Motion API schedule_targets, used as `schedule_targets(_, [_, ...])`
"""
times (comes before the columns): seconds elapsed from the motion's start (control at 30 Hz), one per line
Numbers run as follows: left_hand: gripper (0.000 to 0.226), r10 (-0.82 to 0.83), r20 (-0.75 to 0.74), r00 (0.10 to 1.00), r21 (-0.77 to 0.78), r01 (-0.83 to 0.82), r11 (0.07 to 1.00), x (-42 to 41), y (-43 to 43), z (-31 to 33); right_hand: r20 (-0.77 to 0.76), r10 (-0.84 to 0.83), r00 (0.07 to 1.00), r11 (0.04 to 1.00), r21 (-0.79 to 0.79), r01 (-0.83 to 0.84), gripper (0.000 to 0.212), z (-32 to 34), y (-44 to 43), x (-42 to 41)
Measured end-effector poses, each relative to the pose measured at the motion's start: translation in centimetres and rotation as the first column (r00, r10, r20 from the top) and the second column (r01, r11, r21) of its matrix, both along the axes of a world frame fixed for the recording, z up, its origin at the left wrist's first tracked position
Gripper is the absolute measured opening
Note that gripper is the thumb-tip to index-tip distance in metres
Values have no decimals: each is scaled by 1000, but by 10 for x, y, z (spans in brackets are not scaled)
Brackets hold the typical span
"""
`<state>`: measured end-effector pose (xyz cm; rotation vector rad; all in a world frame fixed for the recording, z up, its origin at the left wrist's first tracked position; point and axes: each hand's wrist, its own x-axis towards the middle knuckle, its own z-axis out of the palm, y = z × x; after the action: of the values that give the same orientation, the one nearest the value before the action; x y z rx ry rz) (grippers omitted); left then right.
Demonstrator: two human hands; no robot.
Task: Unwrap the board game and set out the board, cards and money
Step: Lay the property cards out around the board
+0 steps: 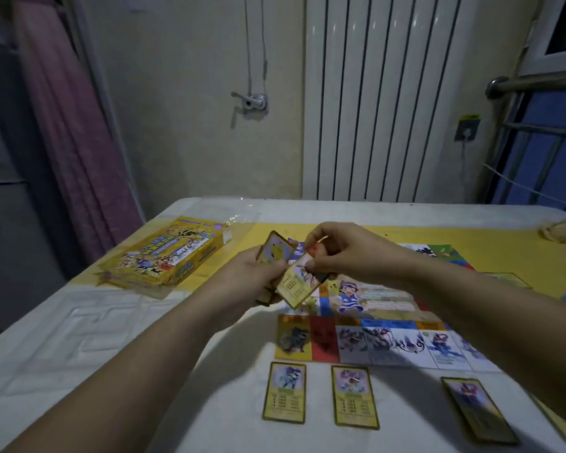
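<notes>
1. A cream wall (193, 125) fills the back in dim light, with a metal valve handle (254, 103) fixed on it (thin cords hang down to it).
2. A white ribbed radiator (373, 109) stands right of the valve.
3. A pink curtain (72, 142) hangs at left.
4. A socket (468, 129) and a steel rail (536, 85) sit at right, below a window frame (543, 50).
5. The table (79, 338) has a white embossed cover.

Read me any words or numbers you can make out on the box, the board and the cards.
Nothing here reads clearly.
On the yellow game box: lettering, too blurred.
On the board: square captions, too blurred.
On the laid-out cards: rows of figures, too small.
On the card in the right hand: print, blurred.
</notes>
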<state>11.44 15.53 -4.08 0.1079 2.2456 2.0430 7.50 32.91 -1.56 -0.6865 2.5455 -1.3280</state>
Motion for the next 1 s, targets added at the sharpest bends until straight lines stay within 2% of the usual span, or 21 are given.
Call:
schedule_targets(0.07, [25,196,-4,981,131,-194,972,-18,-14,3,3,35,999,999,-14,-35,25,5,-8,-19])
schedule_targets(0.13, [35,339,28,940,300,-331,894,-33,-30,6,-4,-36,999,999,-34,36,25,4,-16,-40])
schedule_targets(0.23, [34,379,99,920,552,-368,749,-49,-43,9,-36,-200,979,979,-52,198,18,-8,-33,-69])
schedule_targets(0.33, [32,373,176,911,671,-388,632,-58,-43,2,-56,-251,966,968,-41,249,17,-23,-52,-97])
schedule_targets(0.47, [17,310,334,890,749,-450,486,-62,-45,-18,-56,-225,973,974,27,227,13,-46,-71,-127])
schedule_targets(0.53, [19,285,368,885,763,-462,451,-63,-46,-22,-64,-215,975,973,72,219,11,-57,-76,-137])
schedule_targets(0.67, [22,282,364,888,767,-457,449,-69,-47,-23,-110,-181,977,963,180,199,16,-75,-79,-150])
schedule_targets(0.8, [23,271,387,881,765,-471,440,-72,-48,-25,-193,-200,961,926,283,250,21,-82,-80,-158])
schedule_targets(0.93, [16,260,401,878,772,-477,420,-74,-51,-28,-192,-189,963,899,361,248,20,-82,-82,-159])
schedule_targets(1.0, [20,271,405,873,772,-485,410,-75,-52,-30,-193,-181,964,893,378,243,20,-84,-83,-160])
